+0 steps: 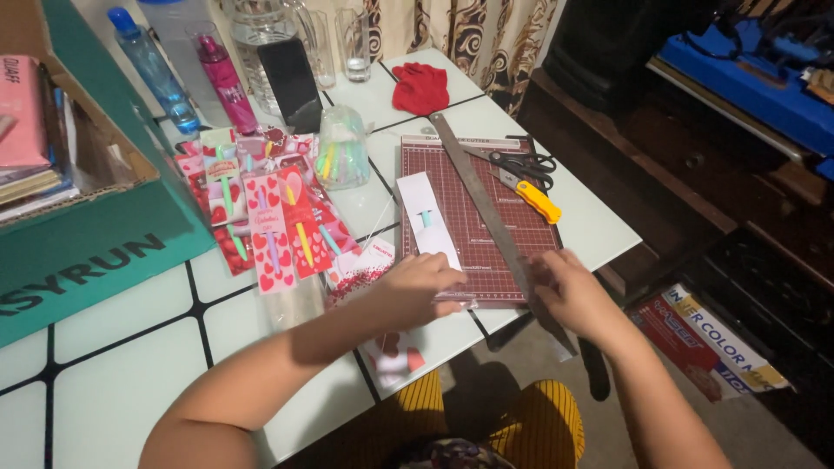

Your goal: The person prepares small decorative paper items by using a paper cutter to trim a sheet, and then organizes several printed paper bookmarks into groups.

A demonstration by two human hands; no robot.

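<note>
My left hand [417, 288] presses down on the near end of a white card [426, 221] that carries a small teal pen. The card lies on a dark red cutting mat [486, 239]. My right hand [569, 293] rests on the near end of a long metal ruler [482, 200] that lies slanted across the mat. Its fingers look curled on the ruler's edge. Black-handled scissors [521, 163] and a yellow utility knife [537, 200] lie at the mat's far right.
Heart-printed cards with pastel pens [269, 221] lie left of the mat, beside a clear bag of pens [341, 152]. A green cardboard box [95, 234] stands at the left. Bottles, glasses, a black phone [291, 82] and a red cloth [422, 87] line the far edge.
</note>
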